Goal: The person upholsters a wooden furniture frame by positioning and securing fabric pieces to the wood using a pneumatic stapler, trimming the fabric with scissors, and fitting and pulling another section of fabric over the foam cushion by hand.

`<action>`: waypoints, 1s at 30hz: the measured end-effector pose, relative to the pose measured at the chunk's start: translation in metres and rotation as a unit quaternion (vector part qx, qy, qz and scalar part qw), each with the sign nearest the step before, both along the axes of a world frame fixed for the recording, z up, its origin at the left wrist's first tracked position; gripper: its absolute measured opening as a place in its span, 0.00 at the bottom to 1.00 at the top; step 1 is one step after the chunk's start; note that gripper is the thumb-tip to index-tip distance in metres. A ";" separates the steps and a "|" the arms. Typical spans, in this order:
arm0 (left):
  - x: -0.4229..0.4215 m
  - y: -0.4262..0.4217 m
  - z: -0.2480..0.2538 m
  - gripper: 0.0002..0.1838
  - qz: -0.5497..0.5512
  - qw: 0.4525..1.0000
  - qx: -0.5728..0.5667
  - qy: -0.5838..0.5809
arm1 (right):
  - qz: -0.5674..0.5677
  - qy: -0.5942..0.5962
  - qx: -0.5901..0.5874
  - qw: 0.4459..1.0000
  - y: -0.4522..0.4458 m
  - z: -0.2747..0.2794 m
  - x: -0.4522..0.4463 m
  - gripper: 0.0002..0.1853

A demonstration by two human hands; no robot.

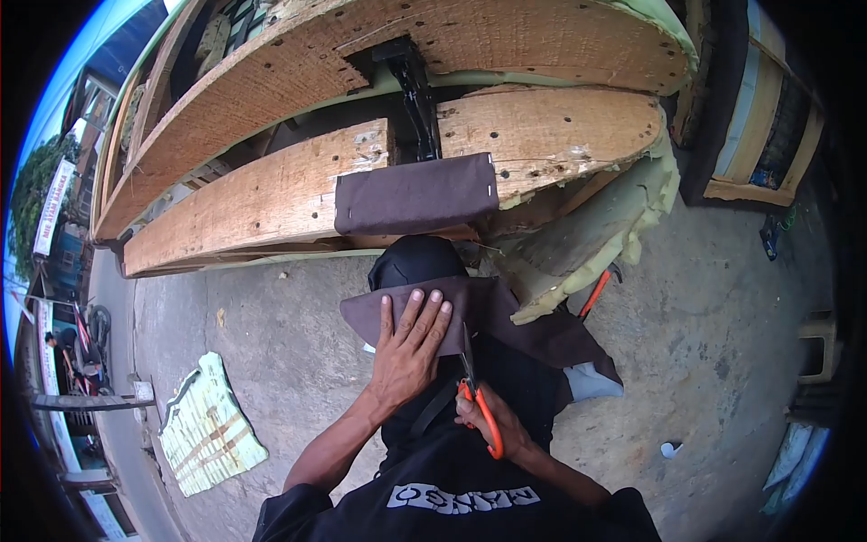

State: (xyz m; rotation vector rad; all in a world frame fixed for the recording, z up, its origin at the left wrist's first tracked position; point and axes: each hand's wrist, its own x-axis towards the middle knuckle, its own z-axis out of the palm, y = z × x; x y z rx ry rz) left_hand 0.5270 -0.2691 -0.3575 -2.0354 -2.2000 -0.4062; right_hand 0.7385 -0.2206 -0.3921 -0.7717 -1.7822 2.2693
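My left hand (409, 348) lies flat with its fingers stretched over a dark brown piece of cloth (361, 310) spread across my knee. In my right hand (495, 418) is a pair of scissors (489, 425) with orange handles. Their blades point away from me and meet the cloth just right of my left fingers. The rest of the cloth drapes over my leg toward the right. Ahead, a strip of similar dark cloth (415, 195) is stapled across the gap in a curved wooden frame (253, 194).
Loose foam padding (587, 248) hangs off the frame's right end. An orange-handled tool (596, 294) lies beside it on the concrete floor (298, 316). A pale foam piece (214, 429) lies at left. Another wooden frame (754, 108) stands at upper right, and a street runs along the left.
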 end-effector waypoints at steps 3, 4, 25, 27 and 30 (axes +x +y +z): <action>0.003 -0.003 -0.007 0.41 0.009 1.000 0.028 -0.001 | -0.024 -0.014 -0.047 0.998 0.000 0.001 -0.003 0.20; 0.003 -0.004 -0.008 0.41 0.012 0.999 0.036 0.002 | -0.021 -0.025 -0.004 0.999 -0.004 -0.013 -0.001 0.21; 0.005 -0.010 -0.012 0.37 0.020 0.999 0.043 -0.005 | -0.020 -0.048 -0.069 0.996 0.015 0.034 -0.012 0.26; 0.005 -0.013 -0.013 0.38 0.009 0.998 0.052 -0.017 | -0.031 -0.025 -0.096 0.995 0.015 0.031 -0.020 0.26; 0.006 -0.016 -0.019 0.38 -0.011 0.997 0.075 -0.032 | -0.085 0.069 -0.063 0.992 0.020 0.018 -0.030 0.25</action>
